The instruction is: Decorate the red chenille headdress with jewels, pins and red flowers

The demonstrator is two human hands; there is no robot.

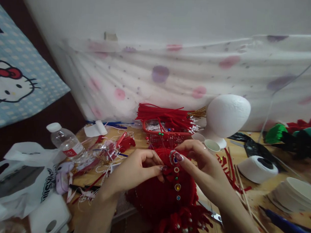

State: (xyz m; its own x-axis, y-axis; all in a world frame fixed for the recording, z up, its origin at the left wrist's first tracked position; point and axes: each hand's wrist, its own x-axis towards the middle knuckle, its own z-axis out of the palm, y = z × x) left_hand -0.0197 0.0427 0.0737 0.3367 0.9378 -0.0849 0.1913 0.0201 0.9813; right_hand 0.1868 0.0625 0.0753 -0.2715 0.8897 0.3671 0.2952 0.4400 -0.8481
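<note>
A dark red fuzzy piece [155, 194] fills the lower middle, with a column of jewelled ornaments [178, 187] down its front and pearl-tipped red tufts [186, 223] at the bottom. My left hand [143, 167] is at its upper left, thumb and fingers pinched on thin wires [156, 154] that rise from the top. On the upper right, my right hand [197, 162] presses its thumb and fingers around a rhinestone-edged ornament [172, 158] with a blue stone.
Behind is a red basket [146, 135] with red stems [163, 114]. A white foam head [228, 114] stands right of it. Left are a bottle [68, 142] and plastic bag [23, 176]; right, a thread cone [257, 168], pliers [286, 224] and paper cups [295, 194]. Scissors [214, 214] lie near my right forearm.
</note>
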